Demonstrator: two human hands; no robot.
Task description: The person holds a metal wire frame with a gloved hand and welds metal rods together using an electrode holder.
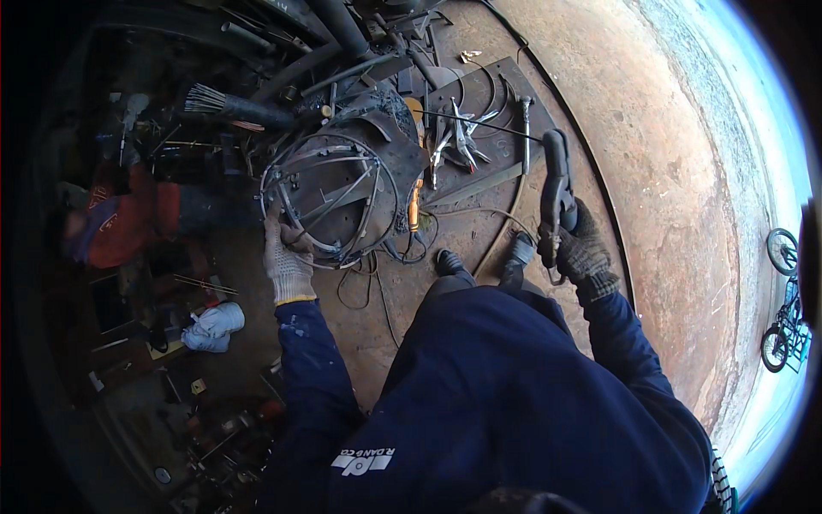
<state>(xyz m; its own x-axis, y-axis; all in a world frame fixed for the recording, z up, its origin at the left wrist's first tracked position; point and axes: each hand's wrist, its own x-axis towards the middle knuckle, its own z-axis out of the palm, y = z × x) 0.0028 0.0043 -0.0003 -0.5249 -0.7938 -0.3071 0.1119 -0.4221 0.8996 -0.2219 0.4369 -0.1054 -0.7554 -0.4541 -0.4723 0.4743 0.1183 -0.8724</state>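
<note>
Though the round frame (pixel 373 194) already had its thin metal hoops linked by struts, some joining seemed left, with the straight, slender rod (pixel 479 125) clear of it. At the near left edge of the worktop (pixel 411 161), the knit-gloved left hand (pixel 288 257) grasped that frame; the right hand (pixel 586 244) clenched a dark, chunky holder (pixel 556 182).

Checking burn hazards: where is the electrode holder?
In the head view, the electrode holder is right of centre, gripped by the gloved right hand, to the right of the locking pliers.
</note>
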